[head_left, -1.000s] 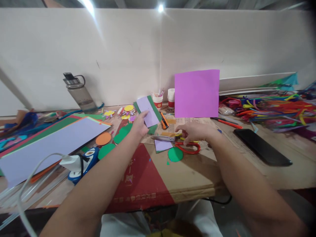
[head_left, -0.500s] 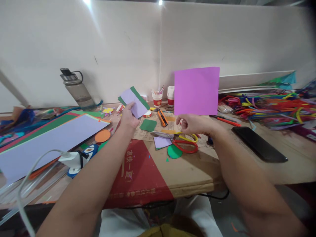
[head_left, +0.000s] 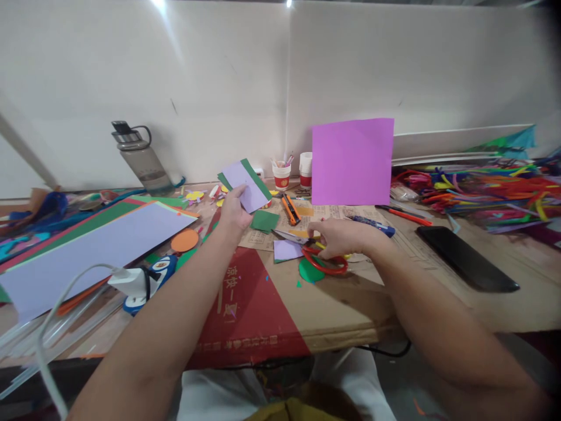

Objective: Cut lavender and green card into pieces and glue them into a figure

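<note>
My left hand (head_left: 234, 211) holds up a small lilac paper piece (head_left: 244, 186) backed by green paper, above the table. My right hand (head_left: 339, 237) rests on the red-and-yellow handles of the scissors (head_left: 322, 258), fingers curled over them; the blades point left. Beside the scissors lie a lilac scrap (head_left: 287, 250), a green paper circle (head_left: 309, 271) and a green square scrap (head_left: 264, 221). A magenta sheet (head_left: 352, 161) stands upright behind my right hand.
A water bottle (head_left: 141, 158) stands at the back left. Large lilac and green sheets (head_left: 87, 248) lie left, with an orange circle (head_left: 184, 240). An orange cutter (head_left: 290, 209), cups (head_left: 281, 175), a black phone (head_left: 465, 258) and piled pipe cleaners (head_left: 482, 190) lie right.
My right hand dropped from a raised, closed pose back onto the scissors handles. My left hand drew the lilac-and-green piece back and left; a green square scrap now shows beneath it.
</note>
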Demonstrator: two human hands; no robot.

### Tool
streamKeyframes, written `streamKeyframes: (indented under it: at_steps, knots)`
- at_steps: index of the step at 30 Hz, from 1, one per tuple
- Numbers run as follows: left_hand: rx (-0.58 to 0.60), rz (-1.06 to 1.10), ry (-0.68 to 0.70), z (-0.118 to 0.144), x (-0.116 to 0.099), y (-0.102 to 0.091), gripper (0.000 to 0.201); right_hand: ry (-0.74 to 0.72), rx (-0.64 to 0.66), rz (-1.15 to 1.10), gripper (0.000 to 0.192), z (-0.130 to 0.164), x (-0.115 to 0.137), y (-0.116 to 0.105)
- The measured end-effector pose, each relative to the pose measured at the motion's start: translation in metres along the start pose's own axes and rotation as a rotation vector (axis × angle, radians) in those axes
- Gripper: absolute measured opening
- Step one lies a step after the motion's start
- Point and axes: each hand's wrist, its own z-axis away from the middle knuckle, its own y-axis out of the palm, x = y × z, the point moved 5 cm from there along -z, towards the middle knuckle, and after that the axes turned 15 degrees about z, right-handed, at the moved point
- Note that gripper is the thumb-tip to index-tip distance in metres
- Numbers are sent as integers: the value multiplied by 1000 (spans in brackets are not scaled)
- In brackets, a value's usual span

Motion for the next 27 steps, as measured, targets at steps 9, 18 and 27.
streamKeyframes:
  at_steps: [9,18,27]
  knots:
    - [-68,57,88,-4,-11,-6,32,66,-131,-372,50,11,-28,-21]
    - [-131,41,71,-3,-5,-9,37,495,-249,0,41,-18,-35,7]
    - [-69,-2,47,-3,-6,-5,31,200,-338,-55,34,-24,2,3]
